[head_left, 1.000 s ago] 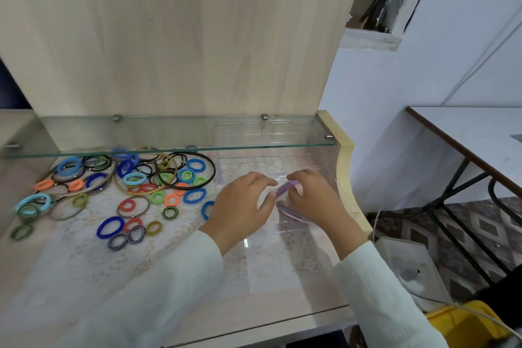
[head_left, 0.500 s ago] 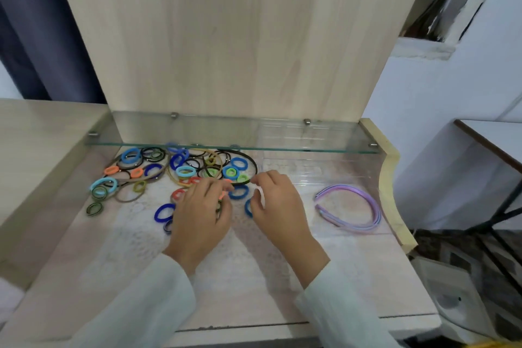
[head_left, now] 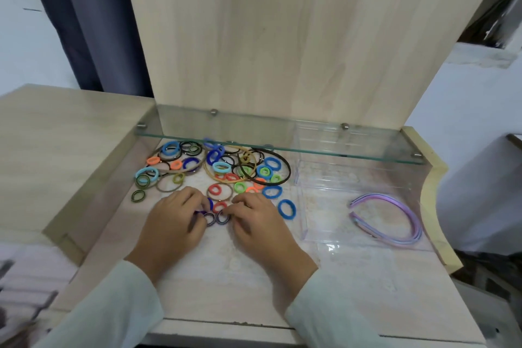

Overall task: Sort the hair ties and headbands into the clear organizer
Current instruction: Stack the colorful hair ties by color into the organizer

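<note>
Hair ties (head_left: pixel 216 218) — two dark, pinched by fingers (head_left: pixel 236 209) of left hand (head_left: pixel 172 224), right hand (head_left: pixel 261 224)

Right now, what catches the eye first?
A heap of colourful hair ties sprawls under the glass shelf, left of the clear organizer. The left hand and right hand finger small dark ties at its near edge. Purple headbands lie at the right, seemingly inside it.

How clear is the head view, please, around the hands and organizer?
Head view: blur smears the left hand and right hand at the dark hair ties, so grip is unclear; the clear organizer shows only faint edges and glints.
</note>
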Demonstrator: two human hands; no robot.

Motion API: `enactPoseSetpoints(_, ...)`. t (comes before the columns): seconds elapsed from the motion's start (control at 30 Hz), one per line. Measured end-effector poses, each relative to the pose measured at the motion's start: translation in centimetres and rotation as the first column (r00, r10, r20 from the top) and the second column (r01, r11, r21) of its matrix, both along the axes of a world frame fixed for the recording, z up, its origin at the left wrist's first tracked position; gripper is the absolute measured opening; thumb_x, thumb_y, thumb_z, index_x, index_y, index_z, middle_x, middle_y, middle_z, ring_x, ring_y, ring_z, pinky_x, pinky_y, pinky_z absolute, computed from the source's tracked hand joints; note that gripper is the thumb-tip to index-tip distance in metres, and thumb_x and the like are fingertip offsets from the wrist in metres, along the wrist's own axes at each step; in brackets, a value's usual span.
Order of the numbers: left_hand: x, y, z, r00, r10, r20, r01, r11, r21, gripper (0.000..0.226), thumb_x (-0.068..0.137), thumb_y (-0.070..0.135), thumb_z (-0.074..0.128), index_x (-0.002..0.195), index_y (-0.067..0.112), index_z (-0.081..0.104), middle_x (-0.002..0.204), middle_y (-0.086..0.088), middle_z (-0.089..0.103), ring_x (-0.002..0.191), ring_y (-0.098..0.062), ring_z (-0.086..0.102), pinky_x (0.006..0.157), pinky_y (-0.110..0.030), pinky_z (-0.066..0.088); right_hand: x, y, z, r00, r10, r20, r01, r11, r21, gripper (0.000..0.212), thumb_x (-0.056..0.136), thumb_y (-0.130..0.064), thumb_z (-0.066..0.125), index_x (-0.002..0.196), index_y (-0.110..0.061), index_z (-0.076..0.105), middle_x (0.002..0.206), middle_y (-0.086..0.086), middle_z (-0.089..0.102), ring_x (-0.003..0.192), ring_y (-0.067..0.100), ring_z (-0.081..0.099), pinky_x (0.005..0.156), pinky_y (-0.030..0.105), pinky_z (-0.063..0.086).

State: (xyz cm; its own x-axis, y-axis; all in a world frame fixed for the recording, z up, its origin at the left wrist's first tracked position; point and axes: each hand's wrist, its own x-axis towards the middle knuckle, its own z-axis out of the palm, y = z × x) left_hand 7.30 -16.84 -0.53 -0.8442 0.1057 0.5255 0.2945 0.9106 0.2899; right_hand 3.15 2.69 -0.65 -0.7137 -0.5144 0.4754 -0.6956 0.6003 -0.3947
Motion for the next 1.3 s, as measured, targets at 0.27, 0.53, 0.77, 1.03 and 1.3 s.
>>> enactPoseSetpoints(0.27, 0.1, -0.3, -0.4, 0.997, -0.067, 0.036, 0.065, 0.997, 0.047, 0.020, 0.072, 0.017, 0.043, 0.079, 0.021, 0.062, 0.092, 0.009, 0.059, 0.076, -0.018, 0.057, 0.063, -0.035, 0.045, -0.2, 0.2, -0.1, 0.998, 0.067, 0.017, -0.069, 0.992, 0.106, 0.025, 0.083, -0.018, 0.053, 0.102, -0.023, 0.070, 0.114, -0.009, 0.062, 0.111, 0.013, 0.051, 0.087, 0.033, 0.045)
enactPoseSetpoints(0.53, 0.1, -0.4, -0.7, 0.995, -0.086, 0.054, 0.084, 0.996, 0.036, 0.014, 0.072, 0.020, 0.053, 0.079, 0.025, 0.065, 0.093, 0.012, 0.060, 0.080, -0.013, 0.058, 0.068, -0.032, 0.045, -0.9, 1.4, -0.1, 0.998, -0.042, 0.035, 0.039, 0.996, 0.082, 0.015, 0.087, -0.028, 0.056, 0.099, -0.026, 0.066, 0.103, -0.016, 0.061, 0.109, 0.006, 0.048, 0.091, 0.028, 0.038)
enactPoseSetpoints(0.77, 0.0, -0.5, -0.8, 0.995, -0.083, 0.047, 0.085, 0.996, -0.039, 0.011, 0.077, 0.026, 0.055, 0.083, 0.029, 0.064, 0.096, 0.016, 0.062, 0.091, -0.011, 0.060, 0.075, -0.035, 0.045, -1.6, 1.8, -1.0, 0.973, -0.230, -0.005, 0.230, 0.969, 0.093, 0.018, 0.086, -0.039, 0.053, 0.092, -0.025, 0.062, 0.099, -0.013, 0.061, 0.107, 0.012, 0.050, 0.090, 0.031, 0.039)
enactPoseSetpoints(1.03, -0.8, -0.9, -1.4, 0.992, -0.091, 0.083, 0.095, 0.995, -0.035, 0.014, 0.088, 0.035, 0.056, 0.096, 0.032, 0.068, 0.103, 0.015, 0.060, 0.093, -0.009, 0.058, 0.075, -0.032, 0.047, -1.5, 1.7, -1.2, 0.973, -0.225, -0.044, 0.227, 0.972, 0.059, 0.023, 0.087, -0.044, 0.053, 0.093, -0.027, 0.067, 0.102, -0.011, 0.061, 0.106, 0.014, 0.052, 0.089, 0.034, 0.039)
enactPoseSetpoints(1.3, -0.7, 0.3, -1.3, 0.994, -0.101, 0.036, 0.101, 0.995, -0.009, 0.012, 0.088, 0.037, 0.058, 0.091, 0.032, 0.069, 0.111, 0.013, 0.060, 0.103, -0.010, 0.058, 0.084, -0.037, 0.044, -1.8, 1.8, -1.6, 0.974, -0.217, -0.060, 0.217, 0.976, -0.008, 0.014, 0.087, -0.033, 0.059, 0.091, -0.024, 0.069, 0.101, -0.008, 0.060, 0.103, 0.016, 0.052, 0.087, 0.033, 0.039)
